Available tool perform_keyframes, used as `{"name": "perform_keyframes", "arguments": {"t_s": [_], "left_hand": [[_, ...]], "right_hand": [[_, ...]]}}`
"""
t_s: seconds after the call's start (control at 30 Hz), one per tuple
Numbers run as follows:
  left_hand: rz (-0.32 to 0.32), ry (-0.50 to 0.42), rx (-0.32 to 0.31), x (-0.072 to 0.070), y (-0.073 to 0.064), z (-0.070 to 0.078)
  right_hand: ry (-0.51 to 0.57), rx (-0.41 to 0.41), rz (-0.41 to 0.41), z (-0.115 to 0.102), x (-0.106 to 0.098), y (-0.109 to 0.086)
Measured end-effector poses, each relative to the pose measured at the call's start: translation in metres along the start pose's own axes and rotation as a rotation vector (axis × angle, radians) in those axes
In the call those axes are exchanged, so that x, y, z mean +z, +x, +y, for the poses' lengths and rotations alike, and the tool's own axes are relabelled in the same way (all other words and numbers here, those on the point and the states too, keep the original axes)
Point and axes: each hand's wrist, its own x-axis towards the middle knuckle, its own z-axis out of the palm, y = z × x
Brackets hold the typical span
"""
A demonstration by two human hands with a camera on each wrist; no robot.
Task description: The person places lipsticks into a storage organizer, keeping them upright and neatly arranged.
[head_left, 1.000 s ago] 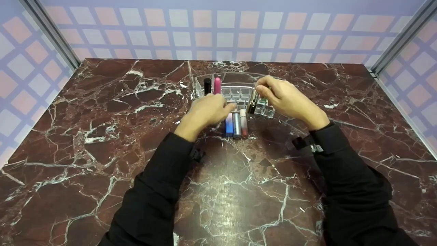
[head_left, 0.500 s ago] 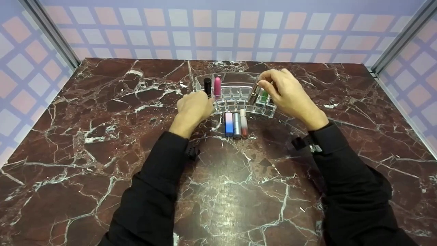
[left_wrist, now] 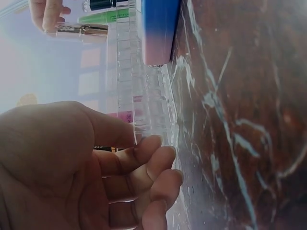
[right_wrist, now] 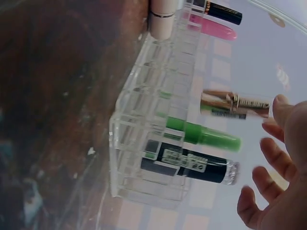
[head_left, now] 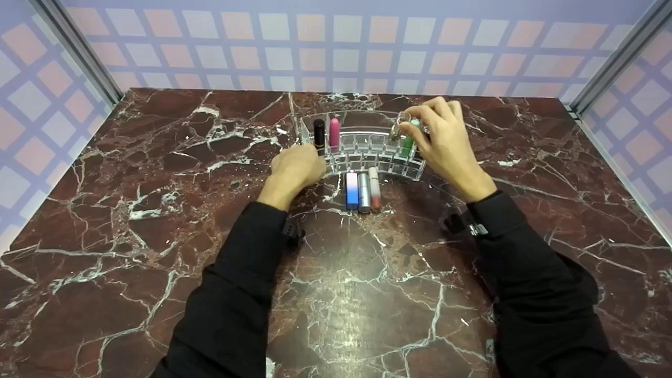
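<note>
Pinching gold tube (right_wrist: pixel 235 103) by one end in right hand (head_left: pixel 443 139), gripping clear holder (head_left: pixel 367 140) with left hand (head_left: pixel 296 168) — could fumble the tube, pinched so slightly.

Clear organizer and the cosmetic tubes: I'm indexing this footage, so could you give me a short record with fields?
Organizer: clear, curved, tiered
Left hand: at the organizer's left end, fingers curled; whether it grips is unclear
Right hand: pinches the gold tube above the tiers
Standing at left: black tube, pink tube
Standing at right: green tube, dark tube with clear cap
On the table, in front: blue-and-pink tube, silver tube, white-and-red tube
</note>
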Motion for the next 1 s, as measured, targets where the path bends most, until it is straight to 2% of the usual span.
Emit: {"name": "perform_keyframes", "arguments": {"t_s": [0.2,0.5,0.77,1.0], "left_hand": [[-0.02,-0.016,-0.001,-0.0009,-0.0002,0.0],[-0.012,-0.008,0.015,0.0006,-0.0005,-0.0012],[-0.024,-0.01,0.018,0.0006,-0.0012,-0.0011],[-0.009,0.009,0.029,0.0005,-0.0017,-0.001]], "right_hand": [[0.013,0.079,-0.003,0.0036,0.0037,-0.0027],[0.004,0.198,-0.05,0.0054,0.0058,-0.0047],[-0.032,0.206,-0.053,0.0041,0.0057,-0.0056],[-0.059,0.168,-0.009,0.0058,0.0076,-0.0057]]}}
